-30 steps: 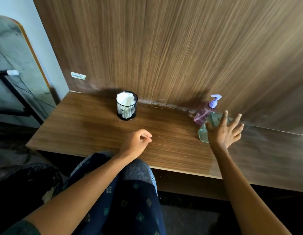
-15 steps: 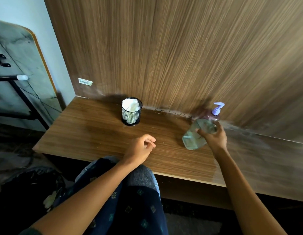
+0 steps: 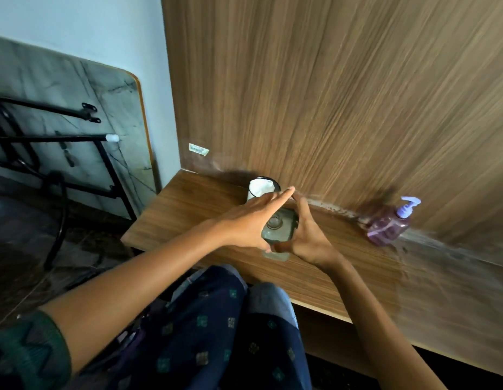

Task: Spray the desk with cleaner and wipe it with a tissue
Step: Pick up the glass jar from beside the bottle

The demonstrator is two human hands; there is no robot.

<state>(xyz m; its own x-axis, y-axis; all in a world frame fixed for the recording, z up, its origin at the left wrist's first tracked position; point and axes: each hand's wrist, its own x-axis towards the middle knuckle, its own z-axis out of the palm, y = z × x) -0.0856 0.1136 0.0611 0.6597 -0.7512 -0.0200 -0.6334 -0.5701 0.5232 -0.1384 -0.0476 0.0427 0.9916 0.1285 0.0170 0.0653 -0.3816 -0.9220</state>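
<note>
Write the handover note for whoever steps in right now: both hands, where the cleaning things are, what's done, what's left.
Right hand: gripping the clear bottle, held just above the desk.
Left hand: fingers extended, laid over the bottle's top; not clearly gripping.
Tissue: in the black mesh cup at the back of the desk, behind the hands.
Purple pump bottle: upright by the back panel, to the right, untouched.
Done: bottle picked up.
Left: spray the desk, take a tissue, wipe. No wet patch visible.
</note>
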